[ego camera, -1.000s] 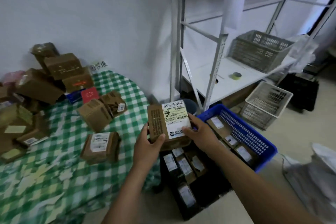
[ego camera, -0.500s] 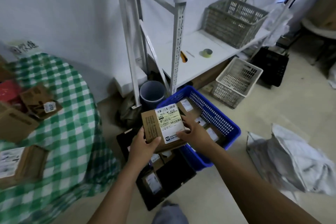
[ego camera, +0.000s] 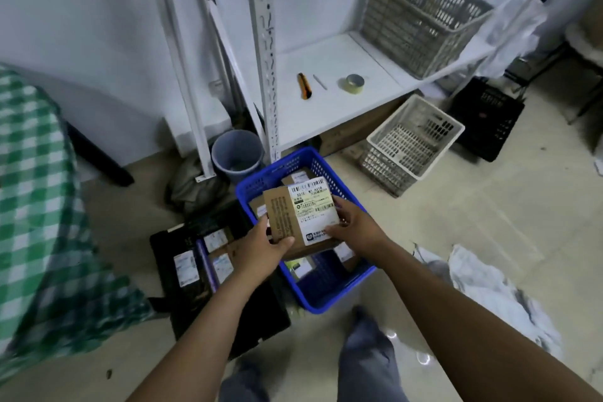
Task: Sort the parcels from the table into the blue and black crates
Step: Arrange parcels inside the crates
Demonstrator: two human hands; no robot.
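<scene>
Both hands, left hand (ego camera: pixel 261 248) and right hand (ego camera: pixel 354 227), grip a labelled cardboard parcel (ego camera: pixel 300 214) directly above the blue crate (ego camera: pixel 313 295); likely next: lower and release it there.

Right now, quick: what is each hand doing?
Left hand: grips the labelled cardboard parcel by its left edge.
Right hand: holds the same parcel's right edge, above the blue crate.

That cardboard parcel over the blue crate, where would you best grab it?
By its two opposite side edges, coming from the near side, as the left hand and right hand do. The parcel is a flat box, label up, so straight parallel edges suit a two-sided hold.
</scene>
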